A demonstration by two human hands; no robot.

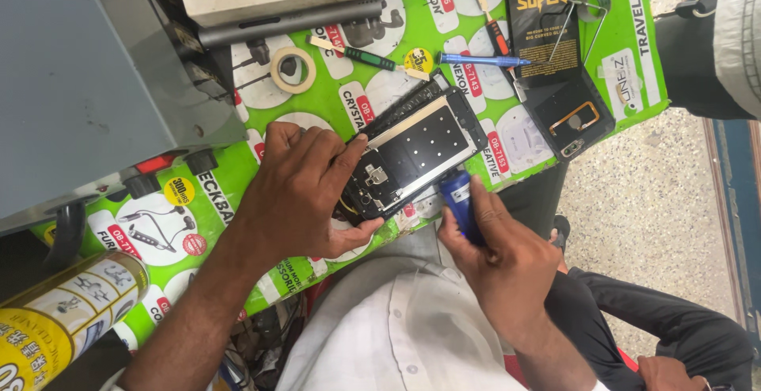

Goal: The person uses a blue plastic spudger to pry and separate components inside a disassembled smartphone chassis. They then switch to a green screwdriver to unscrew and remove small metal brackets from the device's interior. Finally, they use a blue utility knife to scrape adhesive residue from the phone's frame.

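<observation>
An opened black phone frame (416, 155) with bare inner metal and small parts lies tilted on a green printed sheet (261, 201). My left hand (305, 193) grips its near end, fingers over the top edge and thumb underneath. My right hand (499, 252) is closed around a small blue cylindrical object (457, 197), whose tip sits right at the phone's lower right edge.
A grey machine (87, 82) fills the upper left. A tape roll (293, 70), a green-handled tool (357, 52), a blue pen-like tool (479, 60), an orange screwdriver (493, 30), a black packet (543, 18) and a black phone back cover (571, 117) lie on the sheet. A yellow can (55, 316) stands lower left.
</observation>
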